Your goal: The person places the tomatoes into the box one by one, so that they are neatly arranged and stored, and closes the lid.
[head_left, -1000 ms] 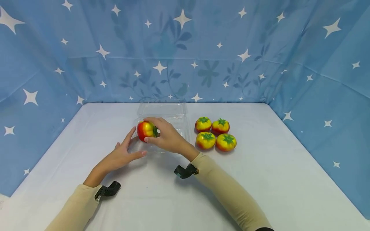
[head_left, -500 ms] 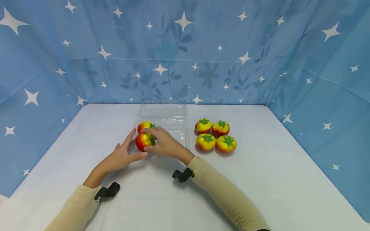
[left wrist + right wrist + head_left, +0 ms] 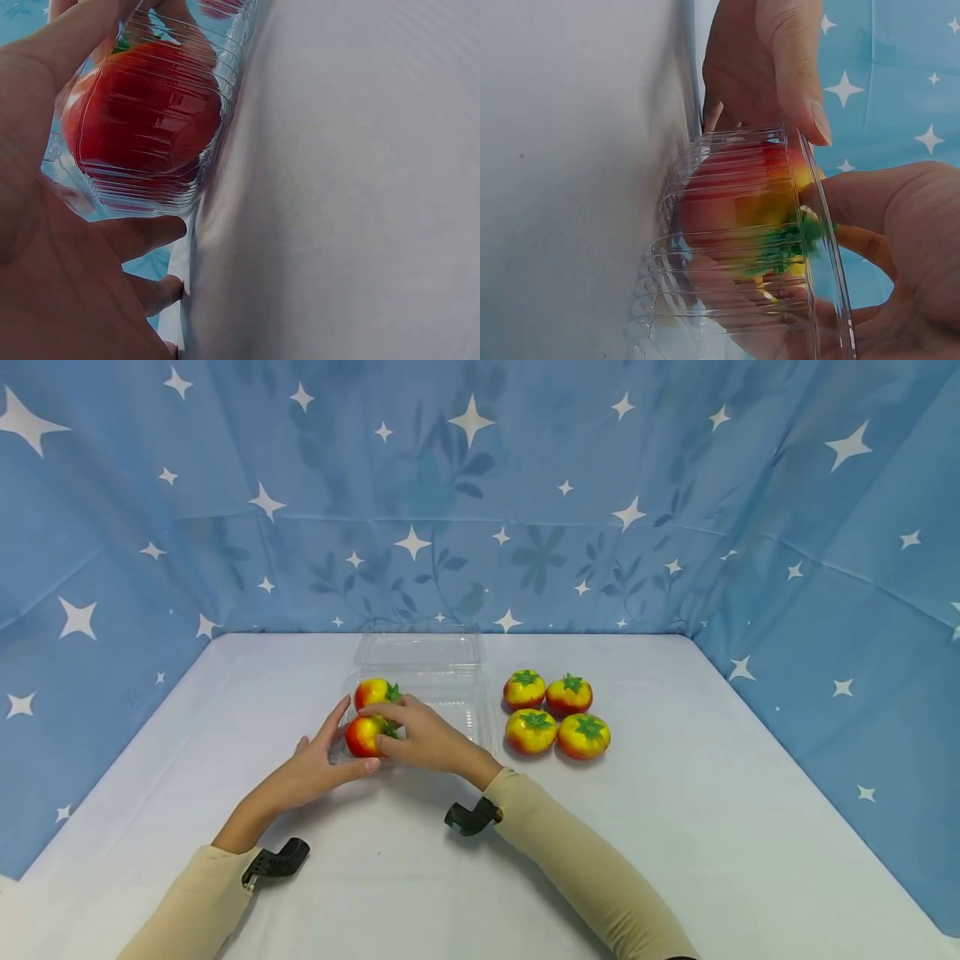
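A clear plastic clamshell box (image 3: 467,718) stands on the table, its lid folded back. In its left part lie two red-and-yellow tomatoes with green leafy tops. My right hand (image 3: 431,739) reaches into the box and grips the front tomato (image 3: 362,737) between thumb and fingers; the back tomato (image 3: 371,693) sits behind it. In the right wrist view the gripped tomato (image 3: 739,199) shows through the ribbed wall. My left hand (image 3: 306,774) lies around the box's front left corner, fingers extended and thumb along the front, touching the wall.
Several more tomatoes (image 3: 531,732) stand in a close group on the white table (image 3: 712,810), right of the box. The raised lid (image 3: 420,649) reaches toward the blue star-patterned curtain (image 3: 480,485), which encloses the back and sides.
My right hand has lowered its tomato toward the front left of the box, in front of the other tomato, which has come into sight. My left hand has stayed at the corner.
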Available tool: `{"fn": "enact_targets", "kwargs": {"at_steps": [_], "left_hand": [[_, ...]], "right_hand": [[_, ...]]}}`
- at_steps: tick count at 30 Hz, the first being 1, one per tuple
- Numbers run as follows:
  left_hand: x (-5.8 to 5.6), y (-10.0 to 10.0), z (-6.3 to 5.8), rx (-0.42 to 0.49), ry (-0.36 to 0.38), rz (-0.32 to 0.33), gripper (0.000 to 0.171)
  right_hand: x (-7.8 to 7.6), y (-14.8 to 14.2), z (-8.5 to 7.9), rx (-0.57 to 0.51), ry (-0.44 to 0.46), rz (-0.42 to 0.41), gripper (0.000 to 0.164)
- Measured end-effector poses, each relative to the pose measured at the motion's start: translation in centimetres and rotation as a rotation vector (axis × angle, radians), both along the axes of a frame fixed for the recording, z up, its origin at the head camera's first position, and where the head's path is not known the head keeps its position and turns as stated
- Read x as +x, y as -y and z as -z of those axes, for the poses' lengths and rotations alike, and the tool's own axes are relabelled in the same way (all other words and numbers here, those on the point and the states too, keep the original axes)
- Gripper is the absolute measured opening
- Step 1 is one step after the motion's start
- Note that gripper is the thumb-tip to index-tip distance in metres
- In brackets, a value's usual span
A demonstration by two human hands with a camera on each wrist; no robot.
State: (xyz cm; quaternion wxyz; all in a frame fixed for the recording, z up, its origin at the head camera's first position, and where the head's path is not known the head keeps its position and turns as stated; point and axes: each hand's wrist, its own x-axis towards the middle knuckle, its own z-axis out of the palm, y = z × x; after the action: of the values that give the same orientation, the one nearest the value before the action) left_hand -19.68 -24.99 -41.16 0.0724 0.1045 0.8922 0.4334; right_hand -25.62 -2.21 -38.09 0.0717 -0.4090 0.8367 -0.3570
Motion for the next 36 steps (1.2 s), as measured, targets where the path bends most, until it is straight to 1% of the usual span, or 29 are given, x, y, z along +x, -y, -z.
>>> {"fn": "enact_targets", "kwargs": {"at_steps": [5, 10, 14, 17, 23, 28, 32, 36], "left_hand": [[0.0, 0.0, 0.2, -0.004, -0.009, -0.001, 0.117], [-0.1, -0.1, 0.1, -0.01, -0.01, 0.0, 0.117], [0.0, -0.2, -0.1, -0.013, -0.003, -0.004, 0.117], [0.0, -0.2, -0.1, -0.016, 0.002, -0.009, 0.117], [-0.1, -0.2, -0.1, -0.017, 0.026, -0.017, 0.119], [-0.1, -0.2, 0.0, -0.006, 0.016, -0.003, 0.118], [-0.1, -0.1, 0.0, -0.01, 0.01, -0.001, 0.118], [0.0, -0.2, 0.0, -0.011, 0.012, -0.004, 0.118]], "right_hand": [[0.0, -0.1, -0.1, 0.004, -0.028, -0.004, 0.048], [0.0, -0.3, -0.5, 0.015, -0.006, 0.009, 0.052], [-0.2, -0.8, -1.1, 0.014, 0.015, 0.054, 0.056], [-0.6, -1.5, -2.0, -0.011, 0.008, 0.093, 0.057], [-1.4, -4.7, -4.9, -0.104, -0.026, 0.171, 0.057], [-2.2, -8.3, -7.0, -0.178, -0.041, 0.25, 0.057], [-2.8, -10.9, -8.0, -0.214, -0.042, 0.312, 0.057], [-3.3, -12.8, -8.3, -0.186, -0.052, 0.381, 0.058]]}}
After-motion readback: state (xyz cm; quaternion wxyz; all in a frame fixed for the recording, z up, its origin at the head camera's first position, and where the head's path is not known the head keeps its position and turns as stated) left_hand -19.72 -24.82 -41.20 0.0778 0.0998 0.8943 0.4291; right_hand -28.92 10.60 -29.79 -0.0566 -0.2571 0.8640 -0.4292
